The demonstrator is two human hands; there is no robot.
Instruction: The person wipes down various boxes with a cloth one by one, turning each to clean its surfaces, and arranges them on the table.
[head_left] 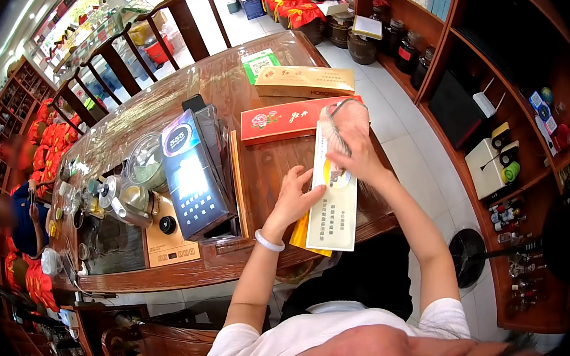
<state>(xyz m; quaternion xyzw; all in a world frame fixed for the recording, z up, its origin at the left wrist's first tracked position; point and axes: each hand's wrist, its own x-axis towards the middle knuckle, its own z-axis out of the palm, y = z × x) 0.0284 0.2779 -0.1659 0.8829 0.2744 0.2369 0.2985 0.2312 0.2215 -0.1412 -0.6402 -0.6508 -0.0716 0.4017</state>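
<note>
A long white carton with dark printed characters and a yellow emblem lies lengthwise near the table's front edge. My left hand, with a pale bangle at the wrist, rests at its left side, fingers spread and thumb on the edge. My right hand is closed on a pinkish-grey cloth pressed against the carton's far end; the cloth hides that end. Something yellow sticks out from under the carton. Just beyond lies a red carton with a flower print, and behind it a gold carton.
To the left, a dark blue carton lies on a stack beside a kettle and a glass bowl. A green code card lies at the back. Wooden shelves stand right, chairs behind. Another person is far left.
</note>
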